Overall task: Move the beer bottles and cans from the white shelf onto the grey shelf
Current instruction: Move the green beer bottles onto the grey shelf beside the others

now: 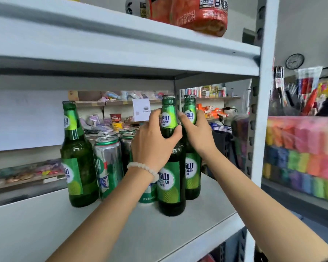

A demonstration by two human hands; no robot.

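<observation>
Three green beer bottles and several silver-green cans stand on a pale shelf board (45, 220). My left hand (153, 140), with a bead bracelet on the wrist, grips the neck of the front bottle (170, 178). My right hand (197, 133) grips the neck of the bottle behind it (192, 173). A third bottle (78, 163) stands alone at the left. A can (108, 163) stands beside it, with more cans (128, 137) behind and one partly hidden under my left forearm.
An upper shelf board (121, 59) hangs close above the bottle caps, carrying a red drink pack (197, 14). The shelf's upright post (261, 129) stands at the right. Beyond it lie stacks of coloured goods (301, 157). Other store shelves show behind.
</observation>
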